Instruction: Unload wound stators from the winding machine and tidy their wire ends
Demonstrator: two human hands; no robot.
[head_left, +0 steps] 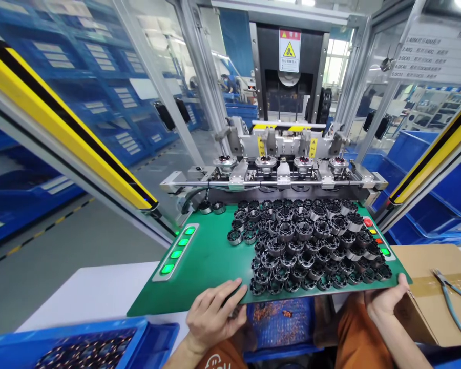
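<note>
Several black-and-silver ring parts stand in stacked rows on a green work surface. My left hand rests at the front edge of that surface, left of the rings, its fingers spread over the top and nothing in them. At the front right corner, my right hand touches the edge with its thumb on top; its other fingers are hidden beneath. Two more rings sit apart at the back left. Behind the surface, four round fixtures of a machine hold ring parts.
Lit green buttons line the left side. A blue bin with parts stands front left, another blue tray below the edge. Pliers lie on a cardboard box. Yellow posts flank the machine.
</note>
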